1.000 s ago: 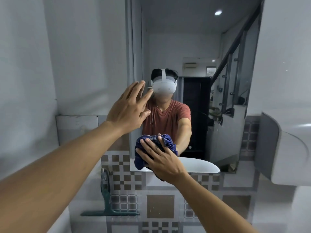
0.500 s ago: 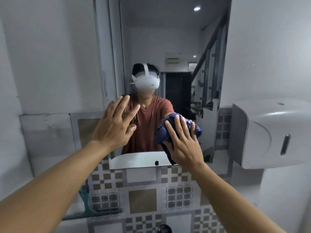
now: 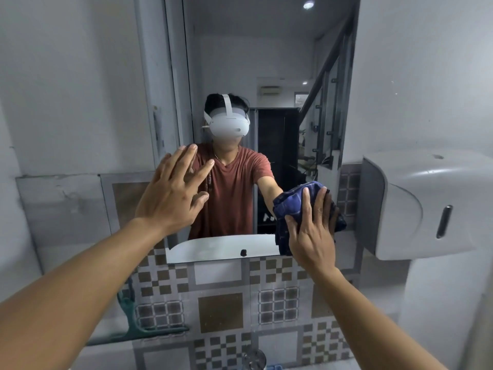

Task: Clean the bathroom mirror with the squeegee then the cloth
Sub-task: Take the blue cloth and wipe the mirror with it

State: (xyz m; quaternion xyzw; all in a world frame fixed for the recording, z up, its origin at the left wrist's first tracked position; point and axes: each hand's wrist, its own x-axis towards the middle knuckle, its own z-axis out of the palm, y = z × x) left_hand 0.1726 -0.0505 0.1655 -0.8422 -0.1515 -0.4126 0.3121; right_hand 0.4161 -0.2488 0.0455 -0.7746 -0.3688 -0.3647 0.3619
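**Mirror** (image 3: 266, 62): tall, frameless glass panel, smooth and reflective, fixed to the far wall above a band of patterned tile (image 3: 221, 311).

**Cloth** (image 3: 289, 206): dark blue woven fabric, soft and bunched into a loose pad. It sits against the mirror's lower right corner, with a tail hanging over the bottom edge. It is probably wadded to give a thick wiping face.

**Right hand** (image 3: 310, 231): laid flat over the cloth, with fingers straight and close together. It presses rather than clutches, so the palm spreads force onto the glass. By this the cloth stage looks under way.

**Left hand** (image 3: 173, 193): fingers straight and fanned, holding nothing, at the mirror's left edge. The fingertips appear to rest on the glass, seemingly as a brace, though contact is not certain.

**Squeegee** (image 3: 133, 327): teal plastic, with a long straight blade and an upright handle. It is parked on the ledge at lower left, leaning against the tile, well apart from both hands.

**Dispenser** (image 3: 426, 204): white moulded casing, rounded, with a dark vertical slot. It is mounted on the wall just right of the mirror.
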